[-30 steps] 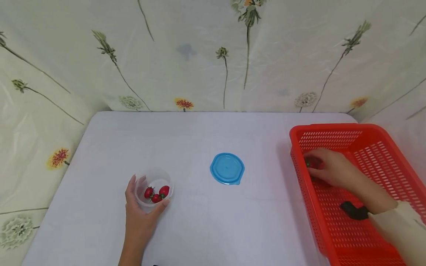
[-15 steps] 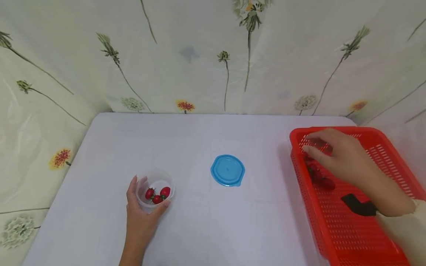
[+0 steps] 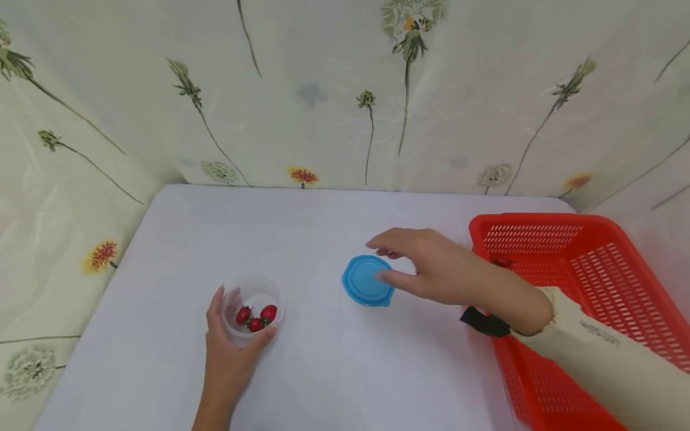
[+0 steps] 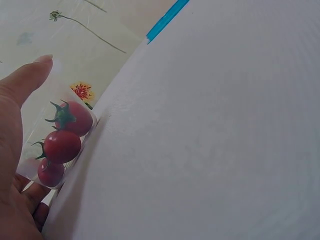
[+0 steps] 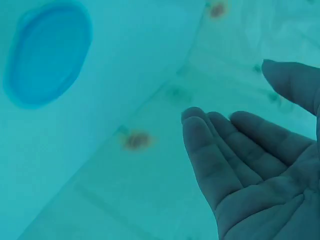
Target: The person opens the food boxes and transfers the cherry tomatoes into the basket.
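Observation:
My left hand (image 3: 230, 353) holds a small clear plastic tub (image 3: 259, 282) at the table's left side, thumb and fingers round its wall. Inside lie three small red tomatoes (image 3: 255, 325) with green stalks; the left wrist view shows these tomatoes (image 4: 62, 146) through the tub's side. Over the middle of the table, my right hand (image 3: 431, 266) has its thumb and fingers spread apart. Its fingertips overlap the right part of a round blue lid (image 3: 360, 286). In the right wrist view, the right palm (image 5: 260, 185) holds nothing, with the lid (image 5: 50, 55) at upper left.
A red perforated basket (image 3: 604, 222) stands at the right, partly behind the right forearm. Red tomatoes (image 3: 503, 262) show near its left wall. The white-covered table (image 3: 323, 371) ends at a flowered curtain (image 3: 323, 131). A black band (image 3: 485, 323) is at the right wrist.
My right hand has risen out of the red basket and swung left to the blue lid, leaving the tomatoes there. My left hand keeps hold of the tub in the same place.

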Motion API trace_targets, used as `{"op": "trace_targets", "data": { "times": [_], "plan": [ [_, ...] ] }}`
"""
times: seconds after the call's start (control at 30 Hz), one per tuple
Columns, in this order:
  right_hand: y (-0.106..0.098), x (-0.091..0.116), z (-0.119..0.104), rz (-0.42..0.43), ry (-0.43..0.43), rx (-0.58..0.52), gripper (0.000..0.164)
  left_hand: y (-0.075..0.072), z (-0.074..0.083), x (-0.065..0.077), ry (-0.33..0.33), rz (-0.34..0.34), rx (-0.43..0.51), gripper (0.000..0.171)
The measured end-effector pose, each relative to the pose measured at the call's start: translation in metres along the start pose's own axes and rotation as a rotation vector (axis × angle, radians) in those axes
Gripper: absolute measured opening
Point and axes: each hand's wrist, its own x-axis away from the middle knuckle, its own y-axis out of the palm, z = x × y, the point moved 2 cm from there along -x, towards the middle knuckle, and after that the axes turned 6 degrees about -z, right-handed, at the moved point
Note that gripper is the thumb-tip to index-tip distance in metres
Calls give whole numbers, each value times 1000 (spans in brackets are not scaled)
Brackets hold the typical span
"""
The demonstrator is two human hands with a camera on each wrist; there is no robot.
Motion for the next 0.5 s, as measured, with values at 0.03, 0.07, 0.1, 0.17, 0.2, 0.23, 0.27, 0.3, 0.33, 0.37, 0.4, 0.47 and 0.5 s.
{"op": "trace_targets", "data": {
  "times": [0.03, 0.07, 0.1, 0.17, 0.2, 0.23, 0.27, 0.3, 0.33, 0.37, 0.4, 0.47, 0.5],
  "plan": [
    [6, -10, -7, -36, -29, -4, 52, -1, 0, 0, -2, 3, -4, 114],
    [12, -20, -15, -69, -61, -2, 53, -1, 0, 0, -1, 4, -6, 114],
    [18, -31, -22, -102, -90, 3, 53, -2, 0, 0, 1, 6, -8, 114],
    [35, -53, -35, -156, -154, 14, 51, -3, 0, -1, 7, 9, -11, 114],
    [45, -64, -41, -180, -183, 16, 50, -3, -1, -1, 11, 11, -10, 114],
    [55, -74, -47, -207, -207, 25, 49, -3, -1, -1, 15, 12, -6, 114],
    [66, -85, -52, -232, -229, 41, 50, -3, -2, -1, 21, 12, 3, 114],
    [77, -94, -58, -253, -247, 55, 50, -3, -3, -1, 25, 12, 10, 114],
    [87, -104, -62, -268, -267, 62, 50, -3, -4, -1, 24, 10, 21, 113],
    [97, -113, -67, -280, -281, 65, 49, -3, -5, -1, 28, 8, 35, 112],
    [105, -121, -72, -290, -295, 63, 45, -3, -6, -2, 36, 2, 49, 111],
    [118, -136, -81, -297, -312, 67, 34, -3, -7, -3, 56, -13, 69, 108],
    [124, -143, -84, -304, -315, 67, 27, -3, -8, -4, 64, -18, 70, 107]
  ]
}}
